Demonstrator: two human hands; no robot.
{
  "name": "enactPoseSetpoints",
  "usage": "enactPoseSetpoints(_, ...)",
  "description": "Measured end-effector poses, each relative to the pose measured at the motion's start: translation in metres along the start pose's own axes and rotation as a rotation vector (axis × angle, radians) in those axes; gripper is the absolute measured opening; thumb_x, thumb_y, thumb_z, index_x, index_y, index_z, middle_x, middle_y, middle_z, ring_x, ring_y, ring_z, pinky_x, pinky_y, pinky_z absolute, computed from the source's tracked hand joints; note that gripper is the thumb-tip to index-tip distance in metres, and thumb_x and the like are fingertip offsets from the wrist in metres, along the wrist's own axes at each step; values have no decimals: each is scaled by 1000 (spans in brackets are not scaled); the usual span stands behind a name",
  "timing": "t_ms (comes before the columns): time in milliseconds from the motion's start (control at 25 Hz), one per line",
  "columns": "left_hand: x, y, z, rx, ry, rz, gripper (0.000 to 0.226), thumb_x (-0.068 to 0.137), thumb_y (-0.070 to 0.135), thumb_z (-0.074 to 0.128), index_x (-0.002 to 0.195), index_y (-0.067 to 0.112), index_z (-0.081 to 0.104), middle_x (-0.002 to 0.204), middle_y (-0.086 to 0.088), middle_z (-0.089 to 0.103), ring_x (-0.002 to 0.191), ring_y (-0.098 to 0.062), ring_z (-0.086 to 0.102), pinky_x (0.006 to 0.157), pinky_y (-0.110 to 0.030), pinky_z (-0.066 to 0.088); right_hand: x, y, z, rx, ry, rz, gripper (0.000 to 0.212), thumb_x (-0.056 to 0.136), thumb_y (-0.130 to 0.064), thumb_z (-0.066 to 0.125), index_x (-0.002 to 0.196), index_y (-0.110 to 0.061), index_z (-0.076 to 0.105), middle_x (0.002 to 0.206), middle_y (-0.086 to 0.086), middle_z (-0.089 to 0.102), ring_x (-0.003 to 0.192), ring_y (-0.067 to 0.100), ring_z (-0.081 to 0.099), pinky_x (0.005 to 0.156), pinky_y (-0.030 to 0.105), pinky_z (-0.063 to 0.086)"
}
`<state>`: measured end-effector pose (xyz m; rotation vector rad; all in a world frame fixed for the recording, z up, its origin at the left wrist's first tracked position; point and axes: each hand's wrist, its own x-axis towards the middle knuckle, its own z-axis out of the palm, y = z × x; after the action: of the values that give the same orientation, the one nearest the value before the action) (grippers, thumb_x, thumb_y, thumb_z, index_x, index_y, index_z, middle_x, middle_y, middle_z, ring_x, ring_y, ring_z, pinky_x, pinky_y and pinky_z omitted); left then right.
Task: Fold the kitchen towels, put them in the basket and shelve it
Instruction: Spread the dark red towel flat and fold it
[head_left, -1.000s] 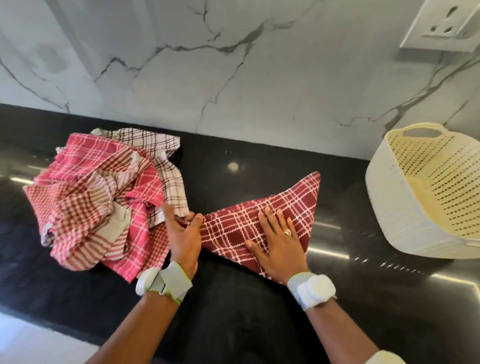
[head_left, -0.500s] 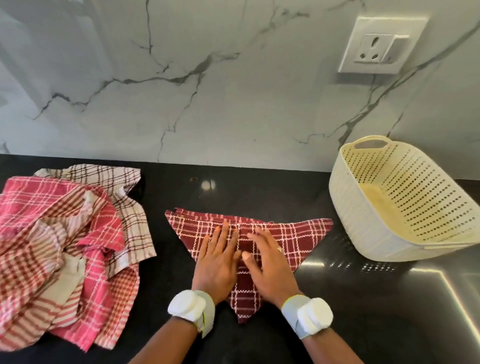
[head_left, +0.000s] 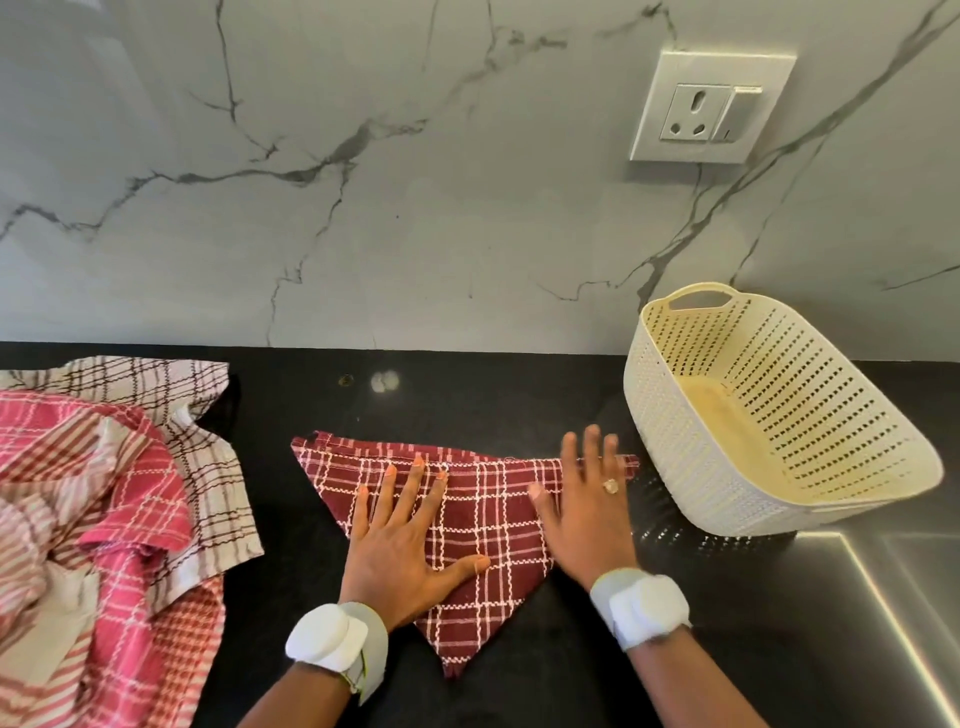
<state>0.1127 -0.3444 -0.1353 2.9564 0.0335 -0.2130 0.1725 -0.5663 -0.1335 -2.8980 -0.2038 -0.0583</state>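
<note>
A dark red checked towel (head_left: 483, 525), folded into a triangle, lies flat on the black counter (head_left: 467, 400) in front of me. My left hand (head_left: 405, 540) presses flat on its left half with fingers spread. Over the towel's right corner my right hand (head_left: 592, 514) lies flat too, fingers straight. A heap of unfolded pink, red and brown checked towels (head_left: 104, 519) sits at the left. The cream perforated basket (head_left: 769, 415) stands empty at the right, tilted toward me.
A marble wall (head_left: 415, 208) rises right behind the counter, with a white socket plate (head_left: 711, 106) above the basket. Both wrists carry white bands. The counter's right part shows bright reflected streaks.
The towel went from one hand holding its left corner to a flat triangle. My hands, together at its middle half a second ago, have slid apart, the right one toward the right corner.
</note>
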Motion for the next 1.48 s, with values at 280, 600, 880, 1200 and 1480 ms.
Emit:
enactPoseSetpoints(280,-4,-3,4,-86,76,23,63,90,67,-2,148,45,-10,156,13,-22,145,-16,-23,116,-40,-18,-39,-10,12,33,-155,-366,63,94,-71,14,150,-47,-2,158,-12,-17,145,14,-22,119,38,-10)
enactPoseSetpoints(600,-14,1,-2,-124,50,147,71,88,75,4,149,40,-7,157,19,-11,143,-3,-23,117,-31,-14,-43,-27,-1,238,-18,-403,51,100,-48,29,147,-31,36,157,-10,15,148,12,8,121,35,8)
enactPoseSetpoints(880,-17,5,0,-95,106,93,68,91,74,16,150,41,21,158,17,12,147,-13,8,114,-35,3,-36,13,0,542,45,90,46,86,-47,65,130,-40,54,161,-5,9,148,16,5,117,33,14)
enactPoseSetpoints(1200,-29,10,-7,-193,260,19,61,90,71,14,130,41,49,138,18,41,135,-5,23,108,-32,4,10,1,-21,1347,-13,619,27,72,1,77,89,-20,72,100,9,71,83,22,67,66,32,55)
enactPoseSetpoints(1480,-46,-26,-6,-23,173,80,56,96,63,22,144,37,38,156,13,27,147,-8,6,116,-41,-11,29,0,-36,18,355,-51,61,66,3,69,123,-17,64,116,8,64,107,33,55,93,47,39)
